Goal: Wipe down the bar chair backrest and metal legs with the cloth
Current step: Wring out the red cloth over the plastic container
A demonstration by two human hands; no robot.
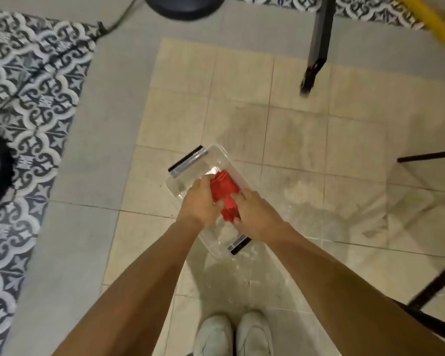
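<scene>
Over the clear plastic tub [183, 187] on the beige tile floor [306, 155], left hand [200, 201] and right hand [254, 217] both clenched on the bunched red cloth [225, 195], dark metal chair legs [316, 42] well apart at upper right.

We count two hands, the left hand [200, 201] and the right hand [254, 214], with one red cloth [225, 195] between their fingers. Under the fingers sits one clear tub [180, 187] with two dark handles, one beyond the fingertips [187, 161], one behind them [239, 244]. We count two pale shoes [235, 335] and three dark metal legs [317, 44].
</scene>
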